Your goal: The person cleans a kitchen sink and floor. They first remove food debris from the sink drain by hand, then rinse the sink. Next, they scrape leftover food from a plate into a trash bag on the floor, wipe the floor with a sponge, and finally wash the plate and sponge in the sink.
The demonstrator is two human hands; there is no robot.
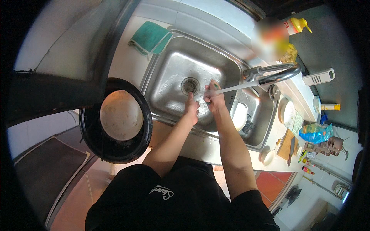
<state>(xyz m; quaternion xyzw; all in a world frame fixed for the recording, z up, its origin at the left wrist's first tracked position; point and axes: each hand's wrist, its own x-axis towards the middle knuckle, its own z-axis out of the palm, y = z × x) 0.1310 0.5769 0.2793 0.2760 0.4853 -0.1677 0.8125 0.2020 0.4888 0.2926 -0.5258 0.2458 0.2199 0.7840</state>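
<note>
A jet of water from the chrome faucet [281,75] falls onto my right hand [216,99] over the stainless steel sink basin [173,60]. Between the fingers of that hand show small bits of a green thing [216,86], likely a scouring pad, mostly hidden by the grip. My left hand [192,109] hovers beside it, thumb apart from half-bent fingers, with nothing visible in it. Beyond the left thumb is the round drain strainer [190,86]. Wet streaks cover the basin floor.
A white bowl [240,116] and a dark mesh scrubber [248,127] lie in the smaller basin. At left, a black round pan [144,138] holds a pale bowl [122,115]. A teal cloth [151,37] drapes the counter corner. A knife [292,150] rests on a cutting board [284,144].
</note>
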